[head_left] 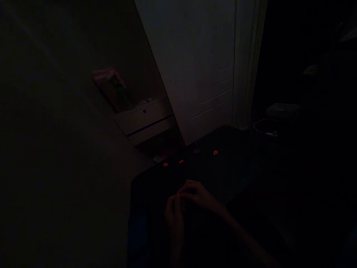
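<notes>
Both my hands meet over a dark tabletop (234,163) in very dim light. My left hand (174,210) is closed, with thumb and fingertips pinched upward. From the right, my right hand (196,193) reaches across, its fingertips pinched at the same spot. A tiny reddish piece (179,194) shows between the fingertips; its kind is too dark and small to make out. Beyond the hands lie a small orange-red lump (165,164), a short red bar-shaped piece (181,161), a dim purple round thing (196,151) and an orange rounded piece (215,152).
Behind the table stand a pale door (200,74) and a drawer unit (147,119) with a reddish bag-like thing (111,87) on it. A thin pale cable loop (259,123) and a box-like object (281,108) are at right. A bluish patch (138,234) shows at lower left.
</notes>
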Motion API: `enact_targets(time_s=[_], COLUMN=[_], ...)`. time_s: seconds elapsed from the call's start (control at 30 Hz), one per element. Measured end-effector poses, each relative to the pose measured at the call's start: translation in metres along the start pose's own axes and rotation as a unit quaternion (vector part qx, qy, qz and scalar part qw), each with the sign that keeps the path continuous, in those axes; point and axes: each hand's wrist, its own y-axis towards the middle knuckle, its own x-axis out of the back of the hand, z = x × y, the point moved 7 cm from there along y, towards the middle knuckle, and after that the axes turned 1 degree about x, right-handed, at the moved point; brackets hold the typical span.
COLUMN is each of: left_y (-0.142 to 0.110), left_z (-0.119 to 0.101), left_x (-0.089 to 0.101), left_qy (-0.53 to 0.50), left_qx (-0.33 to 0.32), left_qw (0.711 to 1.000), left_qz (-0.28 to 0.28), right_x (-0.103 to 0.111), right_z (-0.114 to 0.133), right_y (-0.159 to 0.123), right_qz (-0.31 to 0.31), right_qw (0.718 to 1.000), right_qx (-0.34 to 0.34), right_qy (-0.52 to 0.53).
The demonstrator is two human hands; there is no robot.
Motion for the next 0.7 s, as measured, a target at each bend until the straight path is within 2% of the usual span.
enact_targets(time_s=[0.7], left_y=[0.0006], left_z=[0.0046], left_x=[-0.0008], left_qy=[0.005], left_qx=[0.013], left_qw=[1.000], left_qz=[0.003], right_x=[-0.0003], right_z=[-0.0048], right_y=[-0.0002], right_qz=[-0.007], right_qw=[1.000], right_qx=[-0.017], right_qy=[0.004])
